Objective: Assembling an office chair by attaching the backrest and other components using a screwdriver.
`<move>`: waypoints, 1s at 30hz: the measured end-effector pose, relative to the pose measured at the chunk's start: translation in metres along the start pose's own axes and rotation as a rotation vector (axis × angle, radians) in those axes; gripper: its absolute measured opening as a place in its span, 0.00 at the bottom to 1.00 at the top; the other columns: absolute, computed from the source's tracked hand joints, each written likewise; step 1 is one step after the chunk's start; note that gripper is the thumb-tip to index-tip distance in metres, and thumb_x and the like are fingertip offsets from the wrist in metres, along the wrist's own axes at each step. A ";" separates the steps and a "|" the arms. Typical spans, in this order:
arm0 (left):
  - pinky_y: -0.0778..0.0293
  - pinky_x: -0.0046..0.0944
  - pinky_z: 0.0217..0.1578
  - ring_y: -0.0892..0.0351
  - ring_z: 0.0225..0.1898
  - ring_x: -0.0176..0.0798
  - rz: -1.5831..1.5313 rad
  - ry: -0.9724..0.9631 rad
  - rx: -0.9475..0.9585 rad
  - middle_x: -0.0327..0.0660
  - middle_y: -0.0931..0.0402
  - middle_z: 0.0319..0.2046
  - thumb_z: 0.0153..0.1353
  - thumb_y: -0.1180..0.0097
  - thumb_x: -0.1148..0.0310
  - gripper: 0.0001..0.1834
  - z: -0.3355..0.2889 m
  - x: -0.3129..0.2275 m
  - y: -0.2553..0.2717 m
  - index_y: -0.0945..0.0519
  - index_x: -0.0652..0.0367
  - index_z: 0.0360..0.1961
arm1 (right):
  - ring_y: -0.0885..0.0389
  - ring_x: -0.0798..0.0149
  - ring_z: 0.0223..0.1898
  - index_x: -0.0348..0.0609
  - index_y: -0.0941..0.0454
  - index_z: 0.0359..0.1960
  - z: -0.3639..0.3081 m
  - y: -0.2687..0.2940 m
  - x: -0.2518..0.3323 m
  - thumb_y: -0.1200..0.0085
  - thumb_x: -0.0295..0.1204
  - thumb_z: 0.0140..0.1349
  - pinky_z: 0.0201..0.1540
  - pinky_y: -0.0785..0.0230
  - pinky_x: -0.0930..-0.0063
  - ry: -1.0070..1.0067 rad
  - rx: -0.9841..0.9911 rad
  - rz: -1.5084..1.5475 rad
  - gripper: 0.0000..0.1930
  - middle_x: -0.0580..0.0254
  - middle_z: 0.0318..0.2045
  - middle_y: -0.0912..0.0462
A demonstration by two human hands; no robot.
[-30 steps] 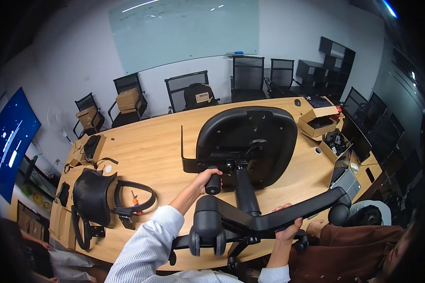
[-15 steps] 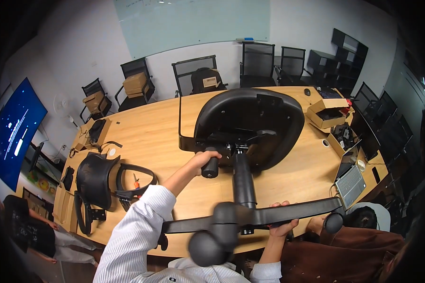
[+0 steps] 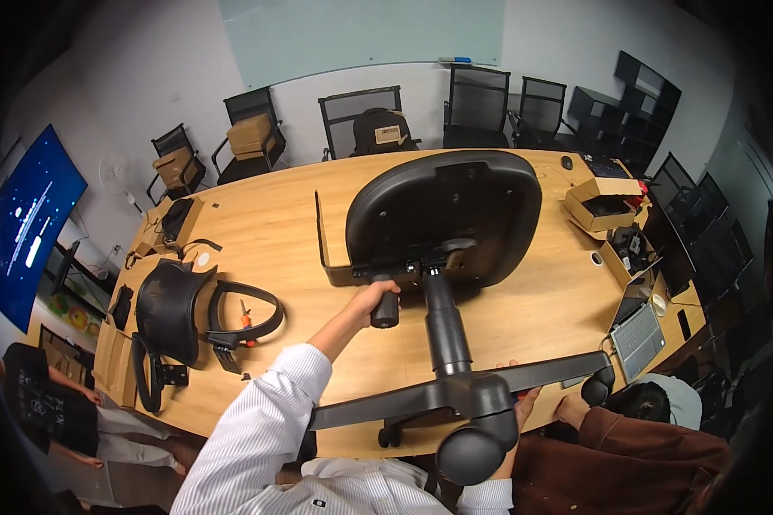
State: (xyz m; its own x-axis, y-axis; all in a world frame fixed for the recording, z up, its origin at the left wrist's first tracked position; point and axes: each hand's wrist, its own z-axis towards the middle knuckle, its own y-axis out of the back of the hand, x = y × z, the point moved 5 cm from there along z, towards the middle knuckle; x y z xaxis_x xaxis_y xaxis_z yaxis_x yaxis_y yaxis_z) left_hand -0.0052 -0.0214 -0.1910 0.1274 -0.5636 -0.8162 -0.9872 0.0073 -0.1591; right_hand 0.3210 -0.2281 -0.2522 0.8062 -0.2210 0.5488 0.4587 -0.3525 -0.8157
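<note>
An office chair seat (image 3: pixel 455 202) stands tilted on the table, its underside turned toward me. From it a black gas-lift column (image 3: pixel 445 326) runs down to a star base (image 3: pixel 481 395) with casters (image 3: pixel 471 455) near my body. My left hand (image 3: pixel 374 302) is closed around a black cylindrical knob (image 3: pixel 386 311) beneath the seat's left edge. A flat black bracket (image 3: pixel 325 240) extends upward from beside the knob. My right hand (image 3: pixel 526 405) grips a leg of the base from behind and below; most of its fingers are hidden.
A black chair backrest (image 3: pixel 170 311), looped armrests (image 3: pixel 247 313) and an orange-handled tool (image 3: pixel 246 318) lie at left. A laptop (image 3: pixel 637 343) and open cardboard boxes (image 3: pixel 599 204) are at right. A person in a brown sleeve (image 3: pixel 627 463) sits close on my right; another person (image 3: pixel 47 403) is at left.
The base has turned about the column, its near caster swinging to the right. My left hand keeps its hold on the knob, and my right hand stays at the base.
</note>
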 end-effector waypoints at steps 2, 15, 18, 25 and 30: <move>0.18 0.40 0.26 0.18 0.24 0.42 -0.069 0.046 -0.013 0.46 0.22 0.26 0.55 0.40 0.66 0.14 0.004 0.020 0.011 0.24 0.67 0.35 | 0.20 0.48 0.51 0.48 0.32 0.60 -0.001 -0.005 -0.002 0.38 0.61 0.54 0.52 0.23 0.49 0.018 0.028 -0.017 0.39 0.55 0.50 0.20; 0.17 0.44 0.28 0.18 0.26 0.45 -0.303 0.060 0.103 0.47 0.23 0.26 0.54 0.41 0.66 0.13 0.007 0.061 0.048 0.26 0.65 0.35 | 0.26 0.66 0.37 0.43 0.28 0.48 -0.046 0.045 0.035 0.50 0.48 0.70 0.39 0.31 0.67 0.081 -0.210 -0.522 0.20 0.64 0.35 0.24; 0.17 0.43 0.29 0.18 0.26 0.44 -0.330 0.058 0.075 0.46 0.23 0.26 0.52 0.40 0.67 0.12 0.000 0.066 0.051 0.26 0.63 0.33 | 0.32 0.75 0.29 0.42 0.29 0.44 -0.081 0.037 0.063 0.49 0.40 0.71 0.31 0.37 0.78 -0.034 -0.212 -0.789 0.13 0.69 0.27 0.30; 0.17 0.44 0.31 0.18 0.26 0.43 -0.396 0.091 0.153 0.45 0.23 0.26 0.50 0.40 0.67 0.12 0.001 0.080 0.060 0.25 0.62 0.32 | 0.32 0.72 0.19 0.42 0.37 0.51 -0.098 -0.223 0.125 0.49 0.28 0.68 0.25 0.34 0.78 -0.077 0.503 -0.792 0.14 0.63 0.25 0.30; 0.18 0.44 0.31 0.19 0.25 0.45 -0.385 0.100 0.118 0.45 0.22 0.24 0.49 0.40 0.65 0.12 0.004 0.088 0.104 0.24 0.62 0.29 | 0.27 0.68 0.16 0.37 0.43 0.66 -0.003 -0.291 -0.004 0.50 0.31 0.70 0.17 0.34 0.75 -0.535 0.735 -1.106 0.26 0.57 0.27 0.24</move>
State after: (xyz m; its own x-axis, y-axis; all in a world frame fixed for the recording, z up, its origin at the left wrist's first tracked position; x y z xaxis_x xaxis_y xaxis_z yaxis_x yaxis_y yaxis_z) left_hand -0.0968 -0.0671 -0.2814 0.4692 -0.6208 -0.6280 -0.8510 -0.1280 -0.5093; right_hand 0.1831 -0.1270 -0.0161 -0.1212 0.2735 0.9542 0.8854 0.4645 -0.0207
